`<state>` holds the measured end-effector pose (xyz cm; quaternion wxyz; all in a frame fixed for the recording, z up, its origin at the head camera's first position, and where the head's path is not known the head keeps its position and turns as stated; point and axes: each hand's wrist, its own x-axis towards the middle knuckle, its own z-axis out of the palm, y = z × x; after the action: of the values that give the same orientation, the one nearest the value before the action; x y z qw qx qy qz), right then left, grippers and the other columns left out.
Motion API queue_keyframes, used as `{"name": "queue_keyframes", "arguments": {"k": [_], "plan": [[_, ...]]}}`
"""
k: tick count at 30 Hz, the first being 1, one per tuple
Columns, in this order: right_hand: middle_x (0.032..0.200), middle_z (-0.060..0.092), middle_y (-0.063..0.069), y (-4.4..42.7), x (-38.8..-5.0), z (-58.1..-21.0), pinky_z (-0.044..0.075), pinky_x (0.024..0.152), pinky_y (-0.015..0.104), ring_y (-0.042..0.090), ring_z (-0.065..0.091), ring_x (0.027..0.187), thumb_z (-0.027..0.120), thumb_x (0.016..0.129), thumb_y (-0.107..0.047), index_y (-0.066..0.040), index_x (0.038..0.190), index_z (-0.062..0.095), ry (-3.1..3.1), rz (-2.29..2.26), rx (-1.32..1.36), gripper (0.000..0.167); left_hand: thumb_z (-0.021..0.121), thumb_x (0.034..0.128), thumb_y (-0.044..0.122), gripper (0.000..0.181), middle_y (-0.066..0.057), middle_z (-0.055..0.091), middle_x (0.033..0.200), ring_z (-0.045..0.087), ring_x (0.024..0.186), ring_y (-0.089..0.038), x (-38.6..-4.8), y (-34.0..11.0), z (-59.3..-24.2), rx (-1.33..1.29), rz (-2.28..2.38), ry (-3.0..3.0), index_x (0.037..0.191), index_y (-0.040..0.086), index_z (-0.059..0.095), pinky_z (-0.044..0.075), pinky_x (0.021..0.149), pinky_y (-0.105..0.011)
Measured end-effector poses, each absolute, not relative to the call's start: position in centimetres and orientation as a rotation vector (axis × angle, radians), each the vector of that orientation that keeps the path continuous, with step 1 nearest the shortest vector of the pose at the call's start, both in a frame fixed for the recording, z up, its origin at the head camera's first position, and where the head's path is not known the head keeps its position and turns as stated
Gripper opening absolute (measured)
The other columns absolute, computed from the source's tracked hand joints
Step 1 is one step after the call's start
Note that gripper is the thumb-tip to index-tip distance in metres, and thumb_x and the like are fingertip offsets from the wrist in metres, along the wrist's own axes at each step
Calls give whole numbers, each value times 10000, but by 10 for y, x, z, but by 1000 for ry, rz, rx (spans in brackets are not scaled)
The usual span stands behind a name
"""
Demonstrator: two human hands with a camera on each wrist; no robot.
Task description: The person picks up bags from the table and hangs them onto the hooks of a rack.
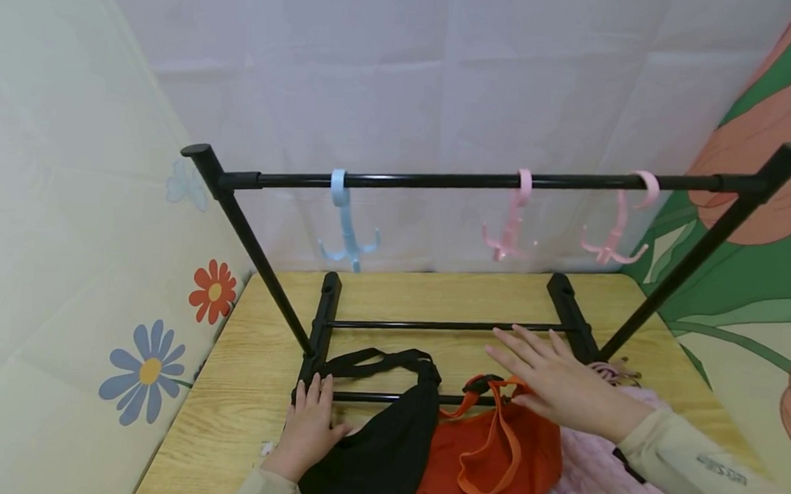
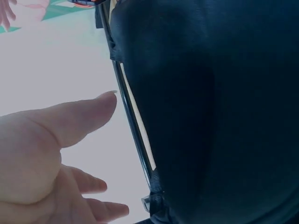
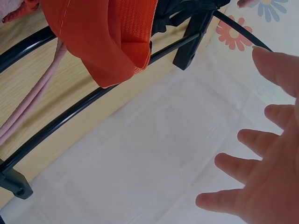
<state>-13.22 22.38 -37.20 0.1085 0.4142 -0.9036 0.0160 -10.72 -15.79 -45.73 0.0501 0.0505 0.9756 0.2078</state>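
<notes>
My left hand (image 1: 308, 429), fingers spread, is beside the left edge of a black fabric bag (image 1: 387, 445); whether it touches the bag I cannot tell. An orange bag (image 1: 485, 465) with a loose strap lies to the right of the black one. Over its upper right part hovers my right hand (image 1: 555, 383), fingers extended and nothing in them. In the right wrist view its fingers (image 3: 238, 168) are straight and apart from the orange bag (image 3: 98, 42). Partly under my right forearm is a fluffy pale pink item (image 1: 598, 462) with a pink cord (image 1: 605, 371).
A black rack (image 1: 431, 181) stands on the wooden table (image 1: 209, 416), its top bar above the bags. From that bar hang a blue hook (image 1: 348, 226) on the left and two pink hooks (image 1: 510, 226) further right. Flower-patterned sheets (image 1: 61, 151) enclose the sides.
</notes>
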Motion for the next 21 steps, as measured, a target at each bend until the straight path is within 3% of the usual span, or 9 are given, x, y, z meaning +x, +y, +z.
{"name": "queue_keyframes", "arguments": {"k": [15,21], "plan": [[1513,342,180,221,-134,-373,378,867,727,442,388,1313,794,806,-296,-141,1505,320,-2675,49,1226,858,745,867,220,868,-491,84,1438,112,1320,-635,-113,-172,-477,-135,878,2819,1399,-235,232,297,990,-670],[1515,332,192,220,-134,-373,374,869,730,444,379,1318,785,819,-289,-132,1505,315,-2695,62,1239,847,754,845,144,828,-519,205,1375,270,1265,-630,-118,-179,-479,-154,920,2894,1359,-269,253,335,987,-638]]}}
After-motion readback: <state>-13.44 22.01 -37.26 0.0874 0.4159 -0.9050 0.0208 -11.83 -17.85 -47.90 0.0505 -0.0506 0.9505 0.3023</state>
